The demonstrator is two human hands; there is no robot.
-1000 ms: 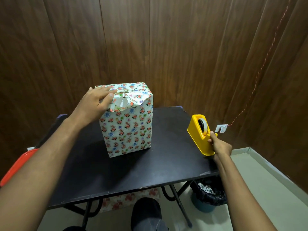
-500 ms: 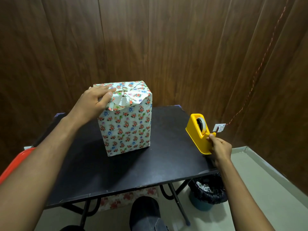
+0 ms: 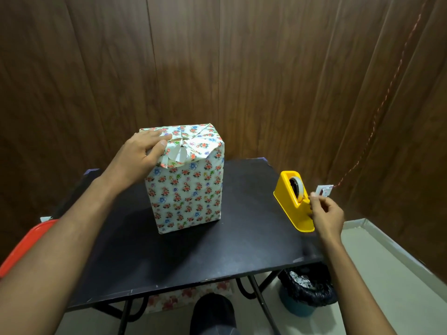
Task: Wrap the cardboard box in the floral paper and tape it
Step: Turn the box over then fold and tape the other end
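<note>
Floral-papered tall cardboard box stands upright mid-worktop on the black worktop, nearer its far edge. The left hand presses straight fingers on the folded top flaps. By the right edge, the right hand pinches tape at the yellow plastic tape dispenser.

A single wide-angle view from the person's head looks forward and down, close over a black table that fills the middle, with both forearms reaching in from the lower corners, a wood-panelled wall straight ahead and floor visible at lower right.
</note>
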